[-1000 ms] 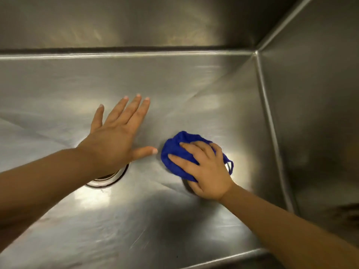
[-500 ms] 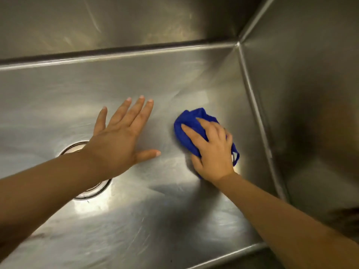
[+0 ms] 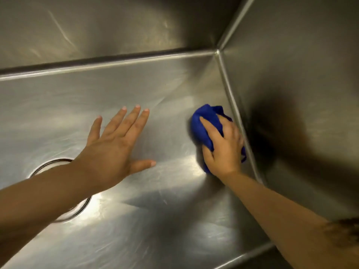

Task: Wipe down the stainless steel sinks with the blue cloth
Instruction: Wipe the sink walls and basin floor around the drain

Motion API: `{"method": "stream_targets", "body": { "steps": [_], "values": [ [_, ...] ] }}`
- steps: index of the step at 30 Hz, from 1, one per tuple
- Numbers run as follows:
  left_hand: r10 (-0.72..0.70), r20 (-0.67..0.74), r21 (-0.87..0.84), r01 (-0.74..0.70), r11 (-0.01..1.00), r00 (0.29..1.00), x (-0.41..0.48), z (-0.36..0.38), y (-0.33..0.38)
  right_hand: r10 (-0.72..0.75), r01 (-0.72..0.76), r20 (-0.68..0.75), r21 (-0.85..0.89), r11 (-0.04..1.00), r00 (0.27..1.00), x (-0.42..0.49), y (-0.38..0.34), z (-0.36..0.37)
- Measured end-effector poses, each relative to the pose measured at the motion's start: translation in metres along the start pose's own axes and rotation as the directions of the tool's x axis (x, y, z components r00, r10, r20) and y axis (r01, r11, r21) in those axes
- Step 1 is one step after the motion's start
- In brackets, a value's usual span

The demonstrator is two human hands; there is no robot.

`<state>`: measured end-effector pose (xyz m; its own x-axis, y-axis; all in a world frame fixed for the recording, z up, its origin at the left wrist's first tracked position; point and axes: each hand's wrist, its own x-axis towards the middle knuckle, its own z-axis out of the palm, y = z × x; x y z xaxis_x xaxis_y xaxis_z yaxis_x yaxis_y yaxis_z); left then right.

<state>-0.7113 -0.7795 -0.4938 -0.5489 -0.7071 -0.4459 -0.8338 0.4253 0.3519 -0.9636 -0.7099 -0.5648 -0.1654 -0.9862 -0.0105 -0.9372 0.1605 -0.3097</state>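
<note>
I look down into a deep stainless steel sink (image 3: pixel 136 84). A bunched blue cloth (image 3: pixel 206 123) lies on the sink floor close to the right wall. My right hand (image 3: pixel 223 148) grips the cloth from above and presses it against the steel, fingers curled over it. My left hand (image 3: pixel 116 148) rests flat on the sink floor to the left, fingers spread and straight, holding nothing. Part of the cloth is hidden under my right hand.
A round drain (image 3: pixel 48 167) sits at the lower left, half covered by my left forearm. The back wall (image 3: pixel 116 26) and right wall (image 3: pixel 301 84) meet at a corner (image 3: pixel 217 51). The front rim (image 3: pixel 248 257) runs along the bottom right.
My right hand has slid the cloth away from the drain, to the right and toward the right wall. My left hand has stayed flat in about the same spot.
</note>
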Motion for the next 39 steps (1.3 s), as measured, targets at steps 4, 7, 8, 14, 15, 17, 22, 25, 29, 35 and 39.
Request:
{"method": "stream_targets", "body": {
  "steps": [4,7,8,14,15,17,22,25,29,35,39],
  "values": [
    [0.028,-0.017,-0.007,-0.028,1.0,0.999,0.0,0.001,-0.001,-0.099,0.105,0.083,-0.064,0.992,0.992,0.024,0.028,-0.012],
    [0.047,-0.027,0.004,-0.047,0.999,0.999,0.002,0.003,-0.004,-0.02,0.022,0.057,-0.036,0.999,0.998,0.073,0.018,-0.013],
    [0.047,-0.009,0.015,-0.047,0.999,0.999,0.002,0.004,-0.004,0.013,-0.011,0.063,-0.036,0.999,0.998,0.08,0.015,-0.01],
    [0.143,0.0,0.102,-0.143,0.984,0.99,-0.007,0.018,-0.011,-0.205,0.213,0.095,-0.079,0.974,0.974,-0.016,0.036,-0.015],
    [0.182,-0.008,0.153,-0.179,0.972,0.983,-0.012,0.02,-0.014,-0.261,0.272,0.123,-0.09,0.958,0.958,-0.044,0.039,-0.019],
    [0.203,0.042,0.233,-0.207,0.95,0.978,-0.026,0.02,-0.019,-0.374,0.403,0.211,-0.118,0.907,0.903,-0.083,0.04,-0.025],
    [0.194,0.027,0.315,-0.192,0.929,0.981,-0.056,0.022,-0.044,-0.47,0.511,0.295,-0.077,0.856,0.832,-0.052,0.027,-0.031],
    [0.116,0.033,0.275,-0.12,0.954,0.993,-0.075,0.024,-0.067,-0.319,0.357,0.247,-0.127,0.926,0.915,-0.018,-0.006,-0.013],
    [0.044,0.018,0.215,-0.046,0.975,0.999,-0.104,0.031,-0.088,-0.512,0.55,0.243,-0.123,0.826,0.824,-0.046,-0.037,0.002],
    [0.023,0.062,0.185,-0.034,0.982,0.998,-0.141,0.032,-0.104,-0.881,0.924,0.421,0.206,0.323,0.214,-0.111,-0.082,0.019],
    [0.022,0.084,0.193,-0.038,0.981,0.996,-0.155,0.036,-0.113,-0.902,0.936,0.377,0.19,0.297,0.21,-0.076,-0.134,0.037]
  ]
}}
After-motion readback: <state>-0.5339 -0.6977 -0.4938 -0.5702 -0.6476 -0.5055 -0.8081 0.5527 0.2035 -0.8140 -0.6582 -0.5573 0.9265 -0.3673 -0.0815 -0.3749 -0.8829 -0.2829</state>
